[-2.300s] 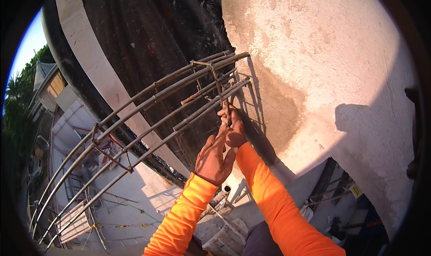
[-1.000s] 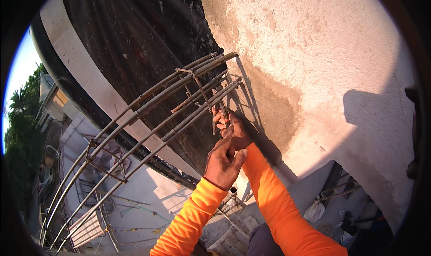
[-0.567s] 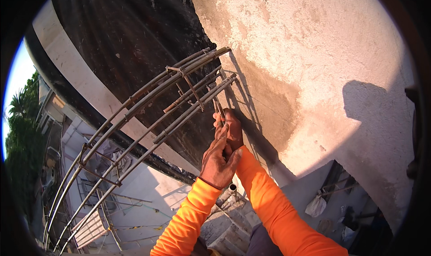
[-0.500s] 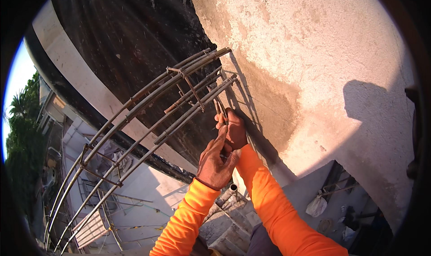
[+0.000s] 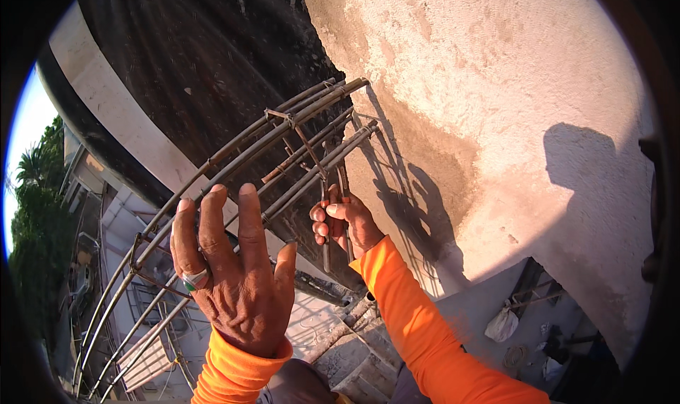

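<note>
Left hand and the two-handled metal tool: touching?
Apart. The head view shows dark sheet plainly in the gap between the left hand and the two-handled metal tool.

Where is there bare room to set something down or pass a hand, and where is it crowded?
The grey surface between the right sleeve, the wall and the white bag looks bare. A hand might pass between the left hand and right hand, depth unclear. Crowded: the two-handled tool beside the steel bars.

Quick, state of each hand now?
Left hand: open, fingers spread, nothing visibly held.
Right hand: closed, holding a two-handled metal tool.
</note>
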A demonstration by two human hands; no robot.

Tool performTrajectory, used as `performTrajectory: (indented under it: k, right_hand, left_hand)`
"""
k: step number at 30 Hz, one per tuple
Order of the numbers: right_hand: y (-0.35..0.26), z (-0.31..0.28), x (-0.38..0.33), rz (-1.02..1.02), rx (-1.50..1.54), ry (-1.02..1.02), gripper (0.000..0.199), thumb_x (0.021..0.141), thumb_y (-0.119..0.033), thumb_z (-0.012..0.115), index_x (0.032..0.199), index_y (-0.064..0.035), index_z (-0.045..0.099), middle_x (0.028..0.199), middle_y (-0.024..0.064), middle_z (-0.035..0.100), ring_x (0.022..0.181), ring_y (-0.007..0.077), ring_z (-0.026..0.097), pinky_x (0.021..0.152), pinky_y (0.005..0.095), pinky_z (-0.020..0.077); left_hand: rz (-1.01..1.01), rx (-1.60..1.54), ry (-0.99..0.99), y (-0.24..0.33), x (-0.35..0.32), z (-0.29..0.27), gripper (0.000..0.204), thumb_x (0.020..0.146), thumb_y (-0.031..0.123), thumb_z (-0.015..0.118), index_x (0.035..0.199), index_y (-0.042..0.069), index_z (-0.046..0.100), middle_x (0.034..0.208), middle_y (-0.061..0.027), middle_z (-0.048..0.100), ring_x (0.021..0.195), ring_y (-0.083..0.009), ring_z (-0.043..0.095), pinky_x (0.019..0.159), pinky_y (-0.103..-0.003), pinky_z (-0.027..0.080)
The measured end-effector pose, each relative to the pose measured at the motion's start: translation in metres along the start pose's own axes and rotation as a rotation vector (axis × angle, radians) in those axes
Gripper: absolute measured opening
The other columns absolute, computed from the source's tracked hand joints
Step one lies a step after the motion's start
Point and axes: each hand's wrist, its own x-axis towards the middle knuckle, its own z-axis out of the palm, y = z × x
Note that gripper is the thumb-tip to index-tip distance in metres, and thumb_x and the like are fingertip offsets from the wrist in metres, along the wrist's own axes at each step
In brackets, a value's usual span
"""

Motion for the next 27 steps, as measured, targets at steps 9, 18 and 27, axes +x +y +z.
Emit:
performTrajectory:
  k: [9,18,27]
  right_hand:
    - [-0.020,-0.014,-0.003,-0.267,-1.156,0.377,0.042,0.083,-0.011,0.082,0.105,-0.0057,0.047,0.094,0.0144,0.064,0.065,0.0297,0.069,0.057,0.0408,0.0574]
    - [-0.012,-0.014,-0.027,-0.294,-1.017,0.279,0.053,0.084,-0.008,0.068,0.133,0.0016,0.051,0.102,0.0187,0.064,0.067,0.0206,0.057,0.065,0.0326,0.0489]
    - [0.035,0.016,-0.026,-0.326,-0.884,0.501,0.041,0.083,-0.009,0.069,0.120,-0.0021,0.054,0.096,0.0160,0.068,0.071,0.0237,0.070,0.068,0.0385,0.0540]
  left_hand:
    - [-0.060,0.141,-0.073,-0.023,0.036,0.028,0.123,0.045,0.024,0.101,0.153,0.010,0.046,0.117,-0.0132,0.060,0.111,-0.0356,0.059,0.093,-0.051,0.045]
    - [-0.033,0.092,-0.013,-0.027,0.033,0.031,0.111,0.041,0.021,0.100,0.141,0.009,0.053,0.112,-0.0139,0.060,0.105,-0.0360,0.060,0.088,-0.051,0.046]
    - [-0.072,0.116,0.015,-0.021,0.033,0.037,0.108,0.040,0.020,0.099,0.138,0.011,0.056,0.113,-0.0128,0.061,0.105,-0.0358,0.059,0.088,-0.051,0.045]
